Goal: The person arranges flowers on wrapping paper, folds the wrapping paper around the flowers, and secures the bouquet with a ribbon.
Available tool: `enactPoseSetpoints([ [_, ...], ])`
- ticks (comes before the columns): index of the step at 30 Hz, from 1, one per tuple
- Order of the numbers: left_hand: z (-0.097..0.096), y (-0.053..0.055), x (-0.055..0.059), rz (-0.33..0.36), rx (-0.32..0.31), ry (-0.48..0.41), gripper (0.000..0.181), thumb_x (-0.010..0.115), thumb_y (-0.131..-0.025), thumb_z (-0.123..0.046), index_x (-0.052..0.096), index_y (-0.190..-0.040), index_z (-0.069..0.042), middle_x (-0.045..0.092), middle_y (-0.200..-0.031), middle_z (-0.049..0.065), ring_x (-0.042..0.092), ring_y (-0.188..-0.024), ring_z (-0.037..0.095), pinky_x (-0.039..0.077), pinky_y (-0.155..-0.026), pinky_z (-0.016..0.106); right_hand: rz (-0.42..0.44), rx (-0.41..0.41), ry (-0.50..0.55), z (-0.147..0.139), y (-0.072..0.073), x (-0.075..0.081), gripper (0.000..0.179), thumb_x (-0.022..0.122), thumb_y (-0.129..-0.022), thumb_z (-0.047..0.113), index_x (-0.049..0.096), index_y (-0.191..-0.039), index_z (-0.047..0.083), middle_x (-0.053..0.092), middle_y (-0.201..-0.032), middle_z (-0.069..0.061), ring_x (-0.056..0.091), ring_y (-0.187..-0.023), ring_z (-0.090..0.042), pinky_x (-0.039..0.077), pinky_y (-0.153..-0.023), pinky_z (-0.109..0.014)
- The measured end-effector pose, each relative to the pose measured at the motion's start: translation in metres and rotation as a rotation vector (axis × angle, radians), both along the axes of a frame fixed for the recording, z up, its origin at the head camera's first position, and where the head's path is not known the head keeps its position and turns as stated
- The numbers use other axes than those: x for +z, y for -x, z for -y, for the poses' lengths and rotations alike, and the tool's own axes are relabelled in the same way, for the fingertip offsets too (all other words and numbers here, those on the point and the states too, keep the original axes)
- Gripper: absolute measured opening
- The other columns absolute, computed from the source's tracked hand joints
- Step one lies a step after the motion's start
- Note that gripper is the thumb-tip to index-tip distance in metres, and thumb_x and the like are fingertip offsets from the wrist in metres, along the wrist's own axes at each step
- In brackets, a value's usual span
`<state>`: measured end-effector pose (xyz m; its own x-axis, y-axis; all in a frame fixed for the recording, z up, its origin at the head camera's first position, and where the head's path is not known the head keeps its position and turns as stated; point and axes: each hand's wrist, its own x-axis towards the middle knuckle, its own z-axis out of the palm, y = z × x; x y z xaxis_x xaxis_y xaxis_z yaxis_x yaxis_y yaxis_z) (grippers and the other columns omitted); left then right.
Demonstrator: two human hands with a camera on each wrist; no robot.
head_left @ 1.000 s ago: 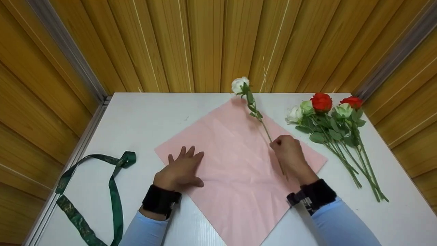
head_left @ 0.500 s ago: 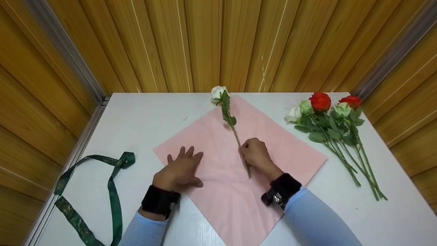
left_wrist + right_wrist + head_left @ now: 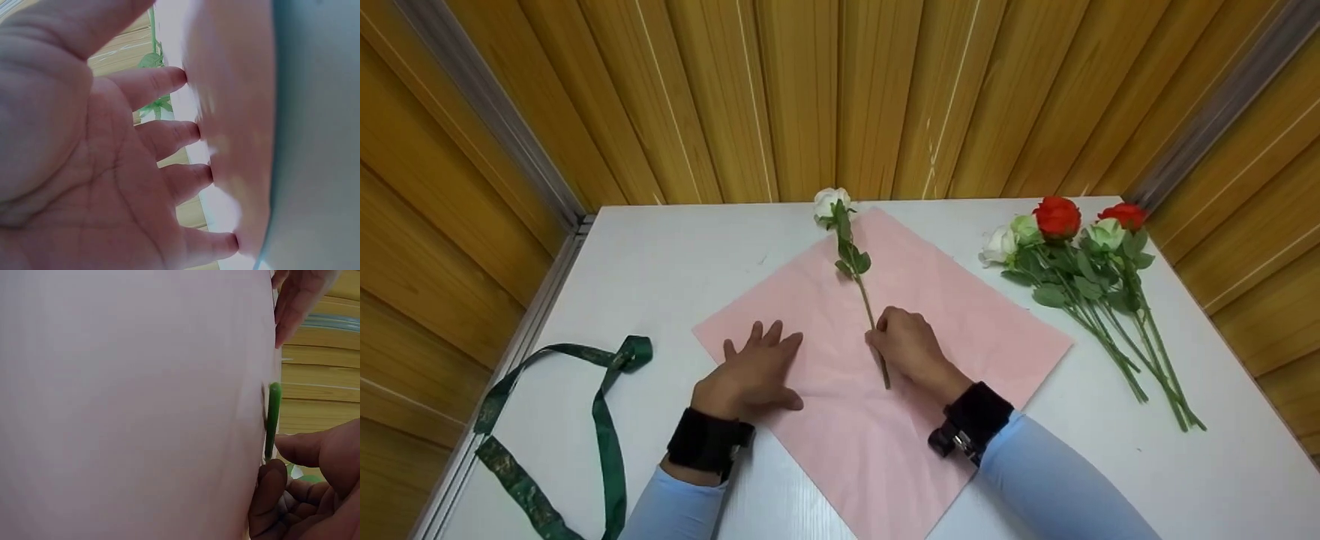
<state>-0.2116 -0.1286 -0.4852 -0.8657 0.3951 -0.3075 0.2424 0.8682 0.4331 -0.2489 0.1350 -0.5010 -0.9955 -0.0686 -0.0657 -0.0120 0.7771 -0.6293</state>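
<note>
A square of pink wrapping paper (image 3: 825,315) lies cornerwise on the white table. Over its middle, my right hand (image 3: 910,346) pinches the lower stem of a white rose (image 3: 832,205); the bloom points away, at the paper's far corner. In the right wrist view the cut end of the green stem (image 3: 273,410) sticks out past the thumb and finger, close over the paper. My left hand (image 3: 754,375) is spread on the paper's left side, and in the left wrist view its fingertips (image 3: 205,173) press on the pink sheet.
Several red, white and pale green roses (image 3: 1069,262) lie bunched at the right, stems toward me. A dark green ribbon (image 3: 610,435) lies looped on the left of the table. Wood-patterned panels (image 3: 840,97) stand behind and along both sides.
My right hand has carried the white rose leftward from the paper's right side to its middle, and lower. The left hand has stayed in place on the paper.
</note>
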Motion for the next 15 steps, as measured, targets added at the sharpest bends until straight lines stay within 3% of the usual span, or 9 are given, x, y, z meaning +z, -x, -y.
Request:
enactPoseSetpoints([
  [7,0.000,0.000,0.000,0.005,0.003,0.001,0.104,0.092,-0.081,-0.037,0.035,-0.166,-0.016,0.020,-0.174,0.023,0.008,-0.161,0.050,0.008,-0.114,0.086,-0.012,0.049,-0.066,0.000,-0.012,0.001,0.009,0.071,-0.088,0.007,0.074,-0.094,0.002,0.076,-0.088,-0.009,0.067,-0.078,-0.021,0.056,-0.071,-0.037],
  [15,0.000,0.001,0.000,0.023,-0.004,-0.007,0.104,0.091,-0.083,-0.037,0.033,-0.167,-0.016,0.017,-0.175,0.022,0.005,-0.162,0.049,0.006,-0.115,0.085,-0.032,0.050,-0.054,0.001,-0.013,0.001,0.008,0.073,-0.089,0.009,0.076,-0.094,0.003,0.077,-0.090,-0.009,0.071,-0.084,-0.025,0.058,-0.077,-0.041],
])
